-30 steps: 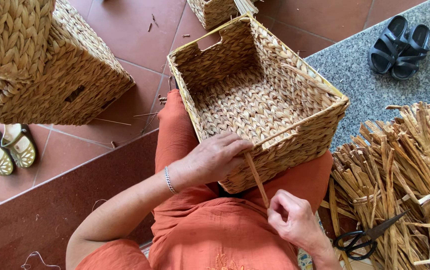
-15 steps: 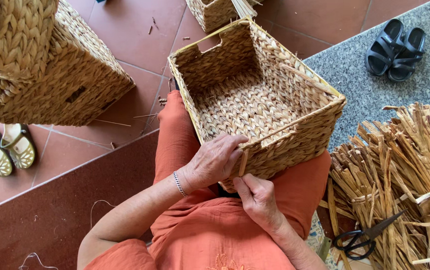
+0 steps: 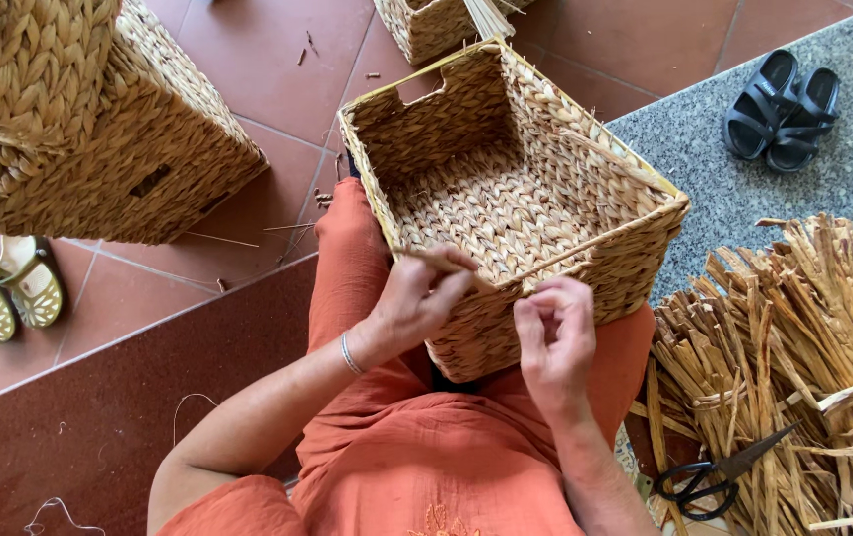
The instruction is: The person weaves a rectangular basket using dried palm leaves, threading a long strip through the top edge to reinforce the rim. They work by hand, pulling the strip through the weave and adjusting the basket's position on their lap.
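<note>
A square woven straw basket [image 3: 585, 169] rests on my lap, on orange trousers, its open top facing up. My left hand [image 3: 416, 303] pinches a thin straw strand [image 3: 436, 260] at the basket's near rim. My right hand [image 3: 555, 333] is curled at the same rim, just right of the left, fingertips closed on the weave or the strand's end; which one I cannot tell. A metal bangle sits on my left wrist.
Stacked woven baskets [image 3: 79, 129] stand at the left, another basket [image 3: 441, 25] at the top. A bundle of dried straw [image 3: 803, 347] lies to the right with black scissors [image 3: 709, 476] on it. Black sandals [image 3: 779, 104] and green sandals [image 3: 0, 288] lie on the floor.
My right hand rose from my lap to the basket's near rim. The straw strand, which hung down the basket's front, now lies up along the rim in my left fingers.
</note>
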